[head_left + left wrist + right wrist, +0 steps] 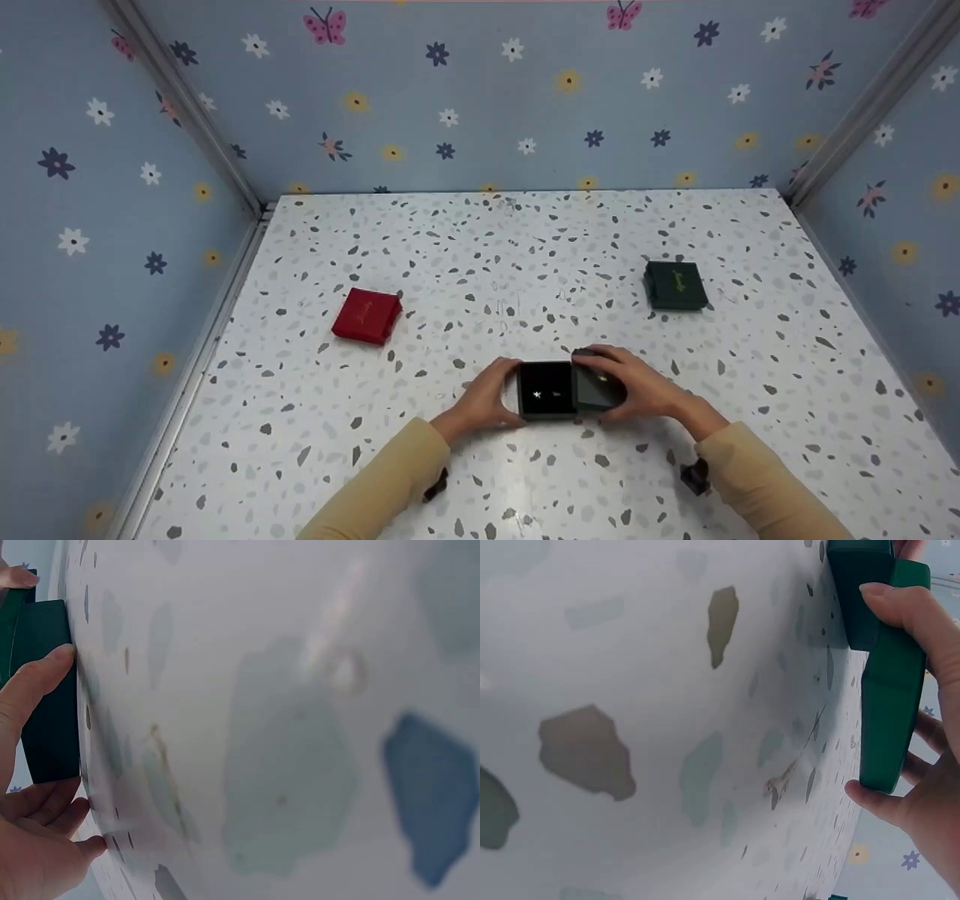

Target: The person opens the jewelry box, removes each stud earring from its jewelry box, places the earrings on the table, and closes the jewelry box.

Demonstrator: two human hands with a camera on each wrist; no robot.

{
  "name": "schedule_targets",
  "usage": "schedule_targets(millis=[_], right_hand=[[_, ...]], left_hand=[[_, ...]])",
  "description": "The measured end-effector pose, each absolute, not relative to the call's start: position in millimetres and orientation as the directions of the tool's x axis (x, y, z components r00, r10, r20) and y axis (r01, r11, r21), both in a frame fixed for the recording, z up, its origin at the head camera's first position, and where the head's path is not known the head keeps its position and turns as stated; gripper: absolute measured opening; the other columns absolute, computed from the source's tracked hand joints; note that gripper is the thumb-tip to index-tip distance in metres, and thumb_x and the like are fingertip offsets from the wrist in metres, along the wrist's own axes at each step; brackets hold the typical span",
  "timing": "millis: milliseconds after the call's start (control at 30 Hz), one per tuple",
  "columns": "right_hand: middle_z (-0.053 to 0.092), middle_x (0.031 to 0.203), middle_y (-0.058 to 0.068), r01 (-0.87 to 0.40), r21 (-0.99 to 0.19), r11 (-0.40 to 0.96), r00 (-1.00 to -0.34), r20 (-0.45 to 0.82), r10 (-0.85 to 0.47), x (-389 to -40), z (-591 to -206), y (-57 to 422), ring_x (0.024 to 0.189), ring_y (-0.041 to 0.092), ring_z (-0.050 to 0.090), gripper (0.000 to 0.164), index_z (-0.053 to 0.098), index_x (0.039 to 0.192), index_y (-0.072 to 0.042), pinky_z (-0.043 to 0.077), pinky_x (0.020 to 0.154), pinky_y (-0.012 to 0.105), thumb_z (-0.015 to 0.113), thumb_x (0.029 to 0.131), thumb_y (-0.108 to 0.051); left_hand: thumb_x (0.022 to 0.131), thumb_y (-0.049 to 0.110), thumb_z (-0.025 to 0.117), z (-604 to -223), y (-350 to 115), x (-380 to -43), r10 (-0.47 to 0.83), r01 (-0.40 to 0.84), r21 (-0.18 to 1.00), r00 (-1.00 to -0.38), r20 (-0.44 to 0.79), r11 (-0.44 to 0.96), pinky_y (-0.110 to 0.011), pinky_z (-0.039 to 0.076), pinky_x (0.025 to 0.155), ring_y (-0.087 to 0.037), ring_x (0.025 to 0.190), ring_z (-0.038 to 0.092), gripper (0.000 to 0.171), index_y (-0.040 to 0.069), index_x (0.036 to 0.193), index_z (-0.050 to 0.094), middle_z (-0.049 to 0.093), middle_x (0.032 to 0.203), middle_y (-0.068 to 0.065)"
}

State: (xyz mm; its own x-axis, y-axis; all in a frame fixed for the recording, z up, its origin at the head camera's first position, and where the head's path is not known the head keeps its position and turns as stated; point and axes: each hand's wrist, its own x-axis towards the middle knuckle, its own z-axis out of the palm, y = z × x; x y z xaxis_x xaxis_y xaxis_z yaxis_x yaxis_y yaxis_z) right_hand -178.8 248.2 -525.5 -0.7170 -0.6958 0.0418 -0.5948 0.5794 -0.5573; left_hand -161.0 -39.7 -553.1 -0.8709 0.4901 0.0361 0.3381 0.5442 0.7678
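A small dark green jewelry box base (547,416) sits on the table near the front, its black insert (546,375) facing up. Two small shiny pieces (537,394) lie on that insert, too tiny to identify. My left hand (483,397) grips the base from the left, thumb on the near side and fingers at the far side. My right hand (637,384) holds the green box lid (596,390) at the base's right edge. In the right wrist view the lid (892,697) is tilted against the base (859,600). The left wrist view shows the base wall (52,712) between thumb and fingers.
A closed red box (367,316) lies at the left of the speckled table (480,255). Another closed dark green box (676,286) lies at the back right. Flower-patterned panels (480,97) enclose the table at the back and both sides.
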Motion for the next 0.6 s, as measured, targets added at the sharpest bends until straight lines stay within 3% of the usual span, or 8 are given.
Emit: schedule_targets(millis=[600], right_hand=[[0.03,0.137,0.013,-0.59,-0.517,0.621,-0.722,-0.008,-0.692,-178,-536,262,0.12,0.03,0.032,0.087,0.037,0.135,-0.024,0.033,0.092,0.047,0.079,0.059,-0.029]], left_hand=[[0.049,0.017,0.085,-556,-40,-161,0.506,0.392,0.761,-0.857,0.097,0.518,-0.026,0.033,0.098,-0.018,0.106,0.046,0.087,0.003,0.123,0.042,0.048,0.113,-0.004]])
